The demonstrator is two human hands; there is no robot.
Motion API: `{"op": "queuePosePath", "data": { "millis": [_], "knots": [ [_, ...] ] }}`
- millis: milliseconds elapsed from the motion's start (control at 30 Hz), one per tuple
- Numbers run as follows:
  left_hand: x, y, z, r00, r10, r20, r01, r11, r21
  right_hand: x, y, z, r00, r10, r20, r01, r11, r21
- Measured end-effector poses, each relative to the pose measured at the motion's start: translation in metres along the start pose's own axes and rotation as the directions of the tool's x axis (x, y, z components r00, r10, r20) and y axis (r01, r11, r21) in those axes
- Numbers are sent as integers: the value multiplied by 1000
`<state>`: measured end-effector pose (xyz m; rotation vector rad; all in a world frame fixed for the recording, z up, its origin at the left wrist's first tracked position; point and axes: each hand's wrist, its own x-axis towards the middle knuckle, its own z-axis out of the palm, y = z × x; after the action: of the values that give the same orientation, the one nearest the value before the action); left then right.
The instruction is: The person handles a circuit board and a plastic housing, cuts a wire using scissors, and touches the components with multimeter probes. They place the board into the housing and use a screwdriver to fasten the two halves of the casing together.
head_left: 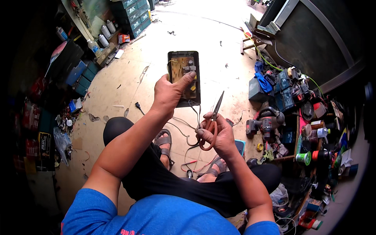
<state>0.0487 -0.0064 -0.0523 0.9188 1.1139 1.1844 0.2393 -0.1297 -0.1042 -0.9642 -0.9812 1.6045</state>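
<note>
My left hand [167, 94] grips a black, open-faced case [198, 80] by its left side, the thumb lying over the front. Inside the case sits a tan circuit board [178, 76] with several small components. My right hand [224, 135] is closed around a pair of scissors [215, 127] with reddish-orange handles, the narrow blades pointing up beside the case's lower right corner. Thin dark cable [199, 113] runs from the bottom of the case down to the right hand's fingers. Whether those fingers pinch the cable too, I cannot tell.
A black plug [138, 105] lies on the tiled floor, left of my sandalled feet. Red test leads [190, 161] trail between them. At right, a cordless power tool [266, 123] stands beside a cluttered shelf. Green drawers [135, 17] and spray cans [103, 40] line the far left.
</note>
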Motion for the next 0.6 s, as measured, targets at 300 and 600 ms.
{"op": "queuePosePath", "data": {
  "millis": [300,600],
  "knots": [
    [-5,4,3,970,-32,241,28,999,19,-15,6,-20,982,164,94,-166,986,10],
    [-5,13,0,968,4,253,-11,1000,26,-33,-19,-35,990,130,-46,-138,906,-400]
  ]
}}
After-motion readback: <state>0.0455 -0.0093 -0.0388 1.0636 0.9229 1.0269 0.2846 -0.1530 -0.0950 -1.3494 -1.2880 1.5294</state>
